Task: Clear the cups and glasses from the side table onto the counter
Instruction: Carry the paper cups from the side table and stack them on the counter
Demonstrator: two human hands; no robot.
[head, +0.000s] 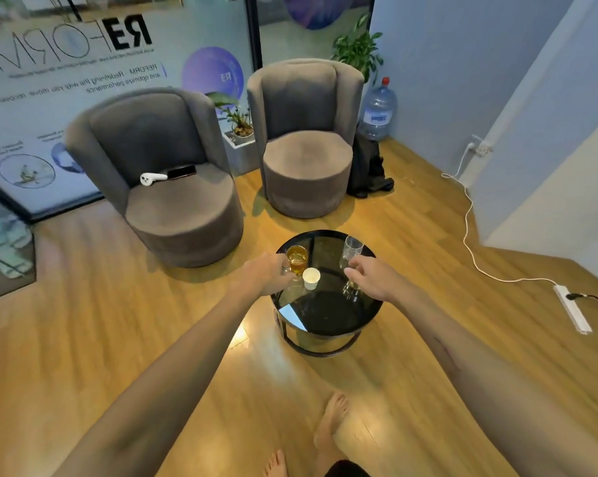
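The left hand [263, 275] grips a clear stemmed glass of amber liquid [297, 259] at the left edge of the round black glass side table [328, 315]. The right hand [371, 277] holds a tall empty clear flute [352, 251] near its right edge. A small white paper cup [311, 278] stands between them. Two grey round armchairs [173, 173] stand on the wooden floor [84, 304].
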